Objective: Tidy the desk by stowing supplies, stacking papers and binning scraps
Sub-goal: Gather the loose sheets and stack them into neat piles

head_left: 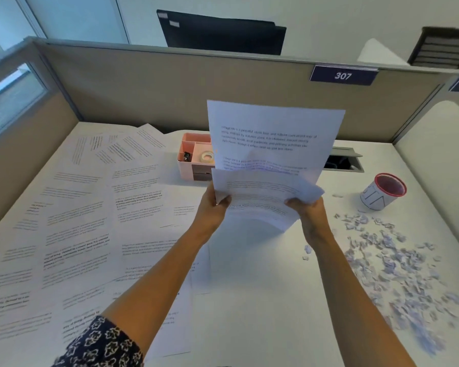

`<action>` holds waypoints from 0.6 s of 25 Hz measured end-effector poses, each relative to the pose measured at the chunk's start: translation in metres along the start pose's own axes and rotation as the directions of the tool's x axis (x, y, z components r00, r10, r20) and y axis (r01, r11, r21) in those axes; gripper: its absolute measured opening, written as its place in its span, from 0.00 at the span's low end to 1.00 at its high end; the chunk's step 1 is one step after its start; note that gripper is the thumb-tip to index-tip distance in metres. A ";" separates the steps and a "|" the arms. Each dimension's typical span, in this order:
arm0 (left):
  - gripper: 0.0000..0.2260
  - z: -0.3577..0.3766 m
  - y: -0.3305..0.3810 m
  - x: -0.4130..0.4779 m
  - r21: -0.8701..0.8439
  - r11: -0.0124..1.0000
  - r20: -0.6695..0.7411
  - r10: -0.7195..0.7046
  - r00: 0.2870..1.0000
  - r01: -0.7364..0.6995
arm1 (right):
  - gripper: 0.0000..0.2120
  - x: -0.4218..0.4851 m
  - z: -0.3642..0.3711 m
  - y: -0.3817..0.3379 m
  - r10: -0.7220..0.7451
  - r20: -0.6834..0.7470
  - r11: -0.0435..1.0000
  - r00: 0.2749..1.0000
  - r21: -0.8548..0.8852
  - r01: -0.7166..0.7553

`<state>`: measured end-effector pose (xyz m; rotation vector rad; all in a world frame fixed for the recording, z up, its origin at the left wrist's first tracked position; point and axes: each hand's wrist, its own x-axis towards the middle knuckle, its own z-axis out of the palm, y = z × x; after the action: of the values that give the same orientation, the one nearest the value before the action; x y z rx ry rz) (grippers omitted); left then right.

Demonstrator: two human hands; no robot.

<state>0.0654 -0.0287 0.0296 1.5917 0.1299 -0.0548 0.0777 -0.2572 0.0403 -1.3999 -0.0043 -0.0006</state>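
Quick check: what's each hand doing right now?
Left hand: closed, gripping the held sheaf of papers.
Right hand: closed, gripping the same sheaf.

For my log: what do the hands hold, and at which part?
A bundle of printed sheets: left hand grips its lower left corner, right hand its lower right.

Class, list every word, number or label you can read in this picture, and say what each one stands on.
"307": blue plate on the partition.
Held sheets: printed paragraphs, too blurred to quote.
Spread-out sheets: print too blurred to read.
Red-rimmed cup: large letters, unclear.
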 end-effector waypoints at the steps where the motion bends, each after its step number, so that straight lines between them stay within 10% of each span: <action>1: 0.20 0.000 -0.001 0.002 0.052 0.999 -0.011 -0.016 1.000 0.016 | 0.25 0.000 -0.001 0.005 0.004 -0.010 1.000 1.000 -0.009 -0.004; 15: 0.18 0.012 0.005 0.010 0.195 0.981 0.008 -0.023 1.000 0.021 | 0.27 -0.001 0.000 0.017 0.012 -0.071 0.998 0.997 -0.068 -0.017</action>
<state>0.0766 -0.0401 0.0333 1.7860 0.1369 -0.0955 0.0763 -0.2547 0.0233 -1.4679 0.0654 -0.0384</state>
